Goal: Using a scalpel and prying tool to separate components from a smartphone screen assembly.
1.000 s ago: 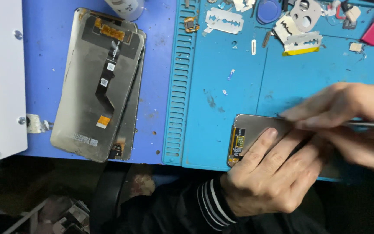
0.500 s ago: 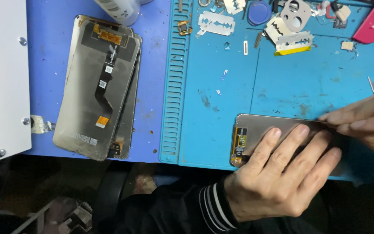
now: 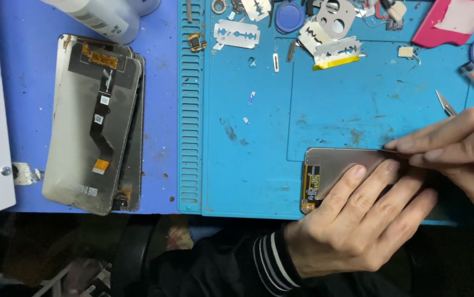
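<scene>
Currently, the phone screen panel [image 3: 347, 168] lies flat at lower right of the blue mat [image 3: 248, 159]. Left hand [image 3: 358, 220] presses it with fingers spread; right hand [image 3: 457, 148] pinches a thin metal tool [image 3: 446, 104] at its upper edge. Separation appears just begun. Two more panels [image 3: 97, 124] lie stacked at left.

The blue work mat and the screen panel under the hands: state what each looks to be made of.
Blue work mat: likely silicone or soft rubber, matte, with moulded ribs and recessed trays, scuffed and stained. Screen panel, pinned by the left hand while the right hand works its edge: probably glass with a dull grey metallic backing and an orange flex strip at its end.
</scene>
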